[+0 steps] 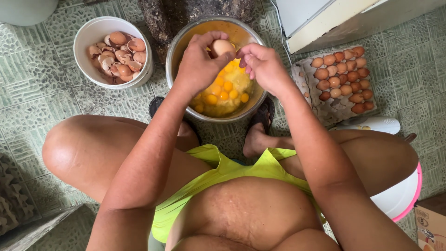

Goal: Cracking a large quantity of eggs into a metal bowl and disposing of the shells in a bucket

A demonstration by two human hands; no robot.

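While the person sits low over a green tiled floor [42, 88], both hands meet above a metal bowl [179, 46] that stands between the feet. The left hand [197, 65] has its grip closed round a pale brown egg [222, 46], thumb and fingers wrapped about its left side and holding it over the far part of the bowl. The right hand [265, 65] sits just beside the egg on its right, fingers curled in toward it; whether this grip actually touches the shell I cannot tell. Below the hands the bowl holds a pool of raw egg with many whole yellow yolks [223, 90]. On the left, well apart from the bowl, a white bucket [90, 32] is heaped with broken eggshells [121, 53]. On the right, near the bowl, a grey cardboard egg tray [334, 111] carries rows of whole brown eggs [344, 76] in its far half, while its near cups stand bare.
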